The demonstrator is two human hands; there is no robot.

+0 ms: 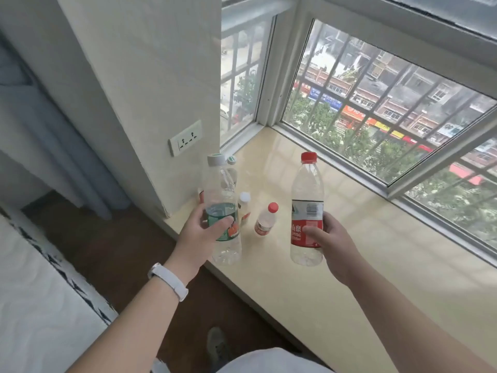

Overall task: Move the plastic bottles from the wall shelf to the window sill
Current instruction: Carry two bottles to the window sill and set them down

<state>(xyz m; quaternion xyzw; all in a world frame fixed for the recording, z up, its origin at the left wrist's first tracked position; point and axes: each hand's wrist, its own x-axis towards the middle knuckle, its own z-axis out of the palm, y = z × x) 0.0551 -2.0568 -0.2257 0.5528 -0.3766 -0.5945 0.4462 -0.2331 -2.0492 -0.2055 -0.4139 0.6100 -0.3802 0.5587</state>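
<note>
My left hand (200,232) grips a clear bottle with a white cap and green label (223,189) upright over the near left edge of the window sill (376,265). My right hand (332,238) grips a clear bottle with a red cap and red label (306,189) upright above the sill. On the sill between them stand a small red-capped bottle (266,219) and a small white-capped bottle (244,208). Another clear bottle with a white and green cap (232,168) stands behind the left-hand bottle, against the wall.
The beige sill runs along a barred window (376,117) to the right. A wall with a power socket (185,138) bounds the sill's left end. Below lie a dark wood floor (121,238), a grey curtain (53,157) and a white bed edge (32,305).
</note>
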